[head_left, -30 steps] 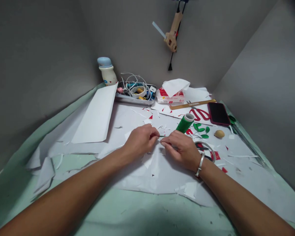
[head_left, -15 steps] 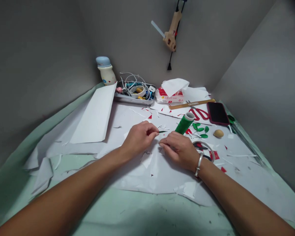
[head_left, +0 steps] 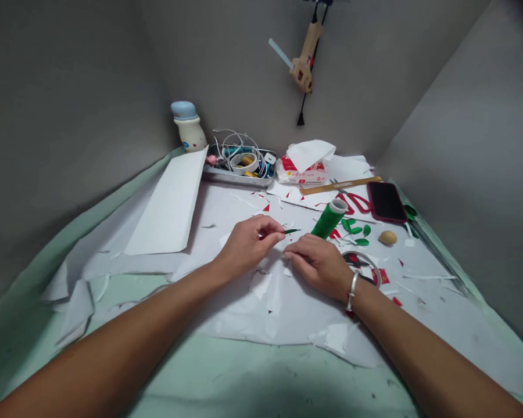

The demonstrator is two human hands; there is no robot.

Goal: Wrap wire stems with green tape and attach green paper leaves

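Note:
Between thumb and forefinger, my left hand point(head_left: 253, 239) pinches a small green leaf-shaped piece point(head_left: 292, 231) whose pointed tip sticks out to the right. Just right of it, my right hand point(head_left: 316, 255) is closed with fingers curled low over the white paper point(head_left: 244, 313); what they grip, if anything, is too small to see. A green thread spool point(head_left: 330, 218) leans upright behind my right hand. Several green leaf shapes point(head_left: 362, 241) lie to its right. Partly behind my right wrist is a white tape ring point(head_left: 377, 270) with dark-handled scissors point(head_left: 353, 261) by it.
Red-handled scissors point(head_left: 359, 202), a wooden ruler point(head_left: 318, 188), a phone point(head_left: 386, 202) and a small tan ball point(head_left: 387, 237) lie at right. Behind stand a tissue pack point(head_left: 303, 174), a metal tray point(head_left: 239, 176) and a bottle point(head_left: 189, 130). A glue gun point(head_left: 305, 64) hangs above. Folded white card point(head_left: 168, 209) stands left.
The green piece in my left hand has turned so that more of its flat face shows. Both hands stay almost in place.

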